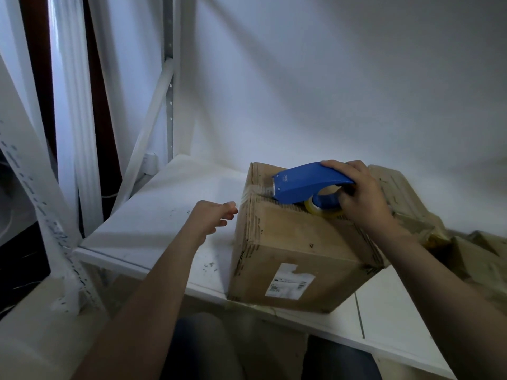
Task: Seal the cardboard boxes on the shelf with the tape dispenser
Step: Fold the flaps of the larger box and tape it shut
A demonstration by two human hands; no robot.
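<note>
Tape dispenser (304, 186) sits on box (299, 250) top seam, right hand (356, 193) gripping its rear; left hand (212, 216) loose, fingers relaxed, just beside box.

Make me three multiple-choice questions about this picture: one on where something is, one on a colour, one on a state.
1. Where is the tape dispenser?
A. On top of the cardboard box
B. On the floor
C. Hung on the wall

2. What colour is the dispenser's casing?
A. Red
B. Blue
C. Green

3. What is the left hand doing?
A. Gripping the dispenser
B. Peeling off a label
C. Holding nothing, open beside the box

Answers:
1. A: the dispenser sits on the box's top seam, gripped by the right hand.
2. B: its casing is plainly blue.
3. C: the left hand is empty and open, near the box's left side.
</note>
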